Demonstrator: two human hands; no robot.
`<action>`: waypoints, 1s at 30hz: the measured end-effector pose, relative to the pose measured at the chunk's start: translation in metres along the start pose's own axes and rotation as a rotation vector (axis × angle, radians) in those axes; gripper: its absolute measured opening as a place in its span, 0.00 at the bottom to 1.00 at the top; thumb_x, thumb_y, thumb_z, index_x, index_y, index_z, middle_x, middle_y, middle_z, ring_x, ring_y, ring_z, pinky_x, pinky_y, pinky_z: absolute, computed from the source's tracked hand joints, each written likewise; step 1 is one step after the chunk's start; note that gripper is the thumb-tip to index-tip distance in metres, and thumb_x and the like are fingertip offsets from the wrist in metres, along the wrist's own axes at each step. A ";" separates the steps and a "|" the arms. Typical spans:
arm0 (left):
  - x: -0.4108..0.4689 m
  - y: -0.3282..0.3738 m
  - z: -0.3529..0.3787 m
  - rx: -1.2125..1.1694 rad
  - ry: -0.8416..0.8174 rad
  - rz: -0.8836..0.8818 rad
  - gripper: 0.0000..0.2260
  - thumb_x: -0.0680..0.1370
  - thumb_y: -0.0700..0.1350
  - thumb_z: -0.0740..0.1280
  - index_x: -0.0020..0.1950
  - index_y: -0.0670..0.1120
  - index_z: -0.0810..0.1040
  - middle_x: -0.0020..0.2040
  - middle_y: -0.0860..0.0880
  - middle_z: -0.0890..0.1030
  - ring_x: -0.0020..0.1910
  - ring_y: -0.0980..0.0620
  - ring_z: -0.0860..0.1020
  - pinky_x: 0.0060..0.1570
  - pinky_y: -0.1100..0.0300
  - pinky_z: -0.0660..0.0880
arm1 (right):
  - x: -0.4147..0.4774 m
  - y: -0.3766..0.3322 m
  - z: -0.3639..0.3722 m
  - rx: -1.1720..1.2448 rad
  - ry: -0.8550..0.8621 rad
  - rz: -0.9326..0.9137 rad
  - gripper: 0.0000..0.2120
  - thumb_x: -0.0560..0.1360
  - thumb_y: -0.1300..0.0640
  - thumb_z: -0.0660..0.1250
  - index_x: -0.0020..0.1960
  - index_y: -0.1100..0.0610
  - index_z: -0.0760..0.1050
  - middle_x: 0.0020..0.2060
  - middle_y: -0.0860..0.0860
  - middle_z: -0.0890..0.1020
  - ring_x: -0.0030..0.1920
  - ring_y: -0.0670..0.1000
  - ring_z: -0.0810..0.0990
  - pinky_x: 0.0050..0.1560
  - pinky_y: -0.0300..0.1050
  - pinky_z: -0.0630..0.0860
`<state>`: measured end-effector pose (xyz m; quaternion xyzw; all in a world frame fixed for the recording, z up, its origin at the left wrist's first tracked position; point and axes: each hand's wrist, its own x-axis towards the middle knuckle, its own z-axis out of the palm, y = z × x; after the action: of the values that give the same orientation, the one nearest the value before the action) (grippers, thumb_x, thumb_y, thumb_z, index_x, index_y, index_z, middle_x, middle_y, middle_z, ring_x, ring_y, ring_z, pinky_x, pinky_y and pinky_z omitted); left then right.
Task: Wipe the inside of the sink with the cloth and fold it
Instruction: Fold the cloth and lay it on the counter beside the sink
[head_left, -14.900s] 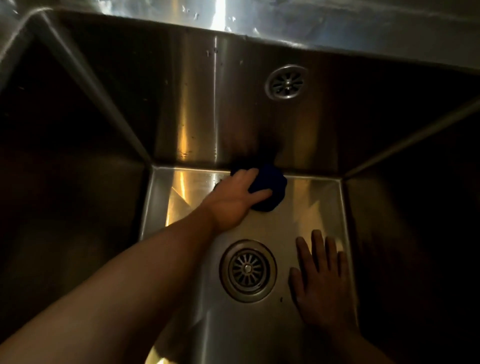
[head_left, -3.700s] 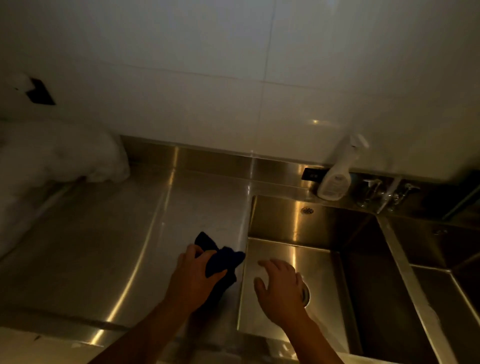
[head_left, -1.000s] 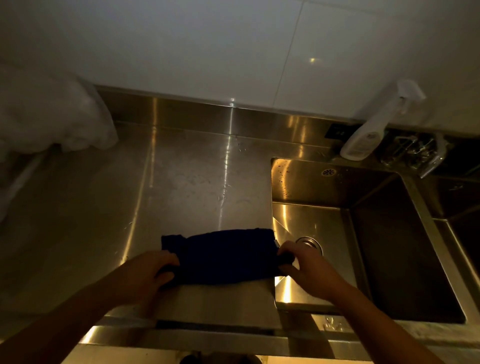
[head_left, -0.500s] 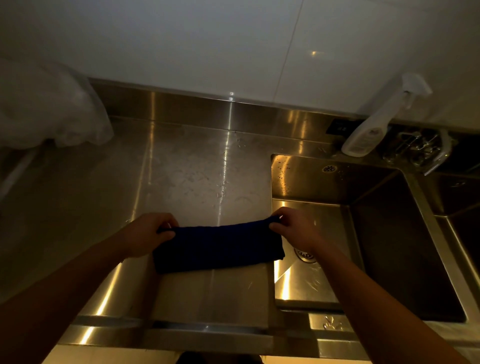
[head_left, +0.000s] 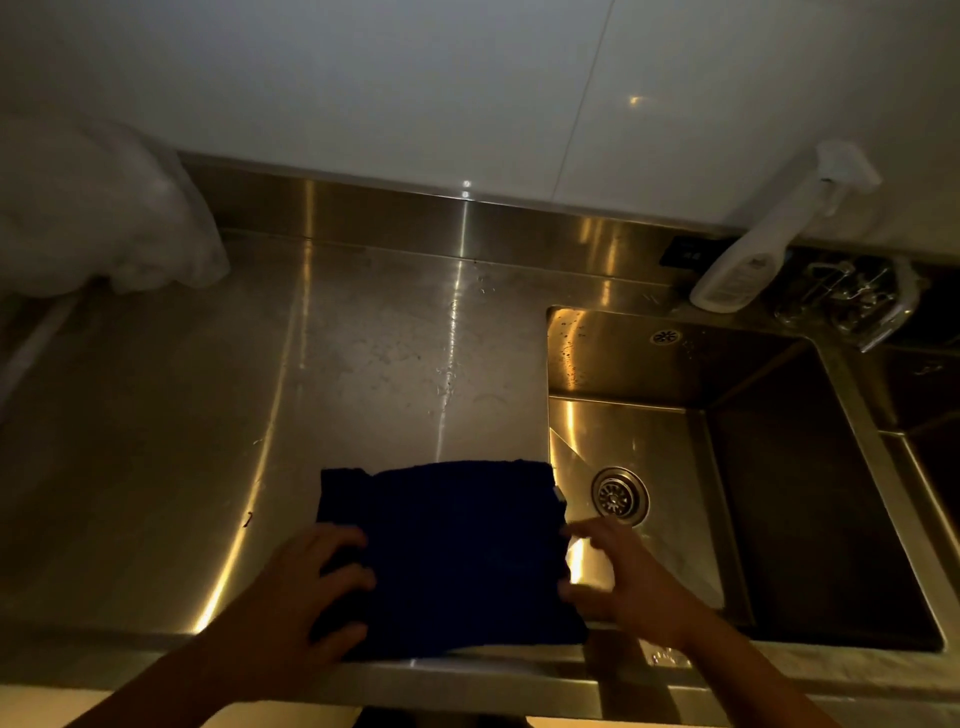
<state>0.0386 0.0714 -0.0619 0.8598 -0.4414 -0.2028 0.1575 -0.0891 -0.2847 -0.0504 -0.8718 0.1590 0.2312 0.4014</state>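
Presently we record the dark blue cloth (head_left: 457, 551) lying flat on the stainless steel counter (head_left: 260, 415) at 6 o'clock in the head view, spread as a rough rectangle. Its right edge reaches the left rim of the sink (head_left: 810, 493), which fills the 3 to 4 o'clock sector. Whether the cloth overhangs that rim we cannot tell.

The left hand (head_left: 291, 597) rests at the cloth's 8 o'clock corner, fingers spread and fairly straight on top of the fabric, not curled round it. The right hand (head_left: 623, 582) is at the cloth's 4 o'clock edge. Its fingers are motion-blurred, and we cannot tell whether they pinch the fabric or lie slack.

We note the drain strainer (head_left: 620, 497) on the sink floor, near the cloth's right edge. A white spray bottle (head_left: 748, 260) stands behind the sink at 1 o'clock, with a chrome tap (head_left: 857, 301) just beside it. A white plastic bag (head_left: 98, 218) sits at 10 o'clock, well apart from the cloth.
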 end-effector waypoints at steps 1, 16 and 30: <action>0.009 0.003 0.002 -0.010 0.064 -0.089 0.25 0.75 0.66 0.56 0.66 0.55 0.75 0.71 0.49 0.67 0.70 0.49 0.63 0.67 0.53 0.64 | 0.009 -0.004 0.005 0.066 0.131 0.124 0.29 0.72 0.40 0.69 0.70 0.44 0.65 0.67 0.44 0.68 0.67 0.49 0.68 0.67 0.50 0.70; 0.101 0.006 0.050 0.236 0.004 -0.285 0.33 0.71 0.72 0.33 0.72 0.62 0.28 0.73 0.46 0.25 0.71 0.44 0.24 0.69 0.36 0.29 | 0.036 -0.030 0.024 0.491 0.372 0.171 0.24 0.78 0.59 0.64 0.71 0.48 0.62 0.55 0.43 0.76 0.54 0.48 0.78 0.51 0.45 0.78; 0.085 0.011 0.036 0.089 0.171 -0.313 0.34 0.76 0.67 0.34 0.78 0.53 0.48 0.79 0.44 0.41 0.78 0.43 0.41 0.72 0.40 0.36 | 0.015 -0.091 -0.009 -0.078 0.240 0.138 0.23 0.78 0.60 0.64 0.71 0.49 0.68 0.67 0.51 0.72 0.60 0.48 0.74 0.54 0.38 0.73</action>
<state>0.0576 -0.0080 -0.1061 0.9382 -0.2959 -0.1313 0.1228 -0.0316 -0.2363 0.0034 -0.8951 0.2564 0.1586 0.3285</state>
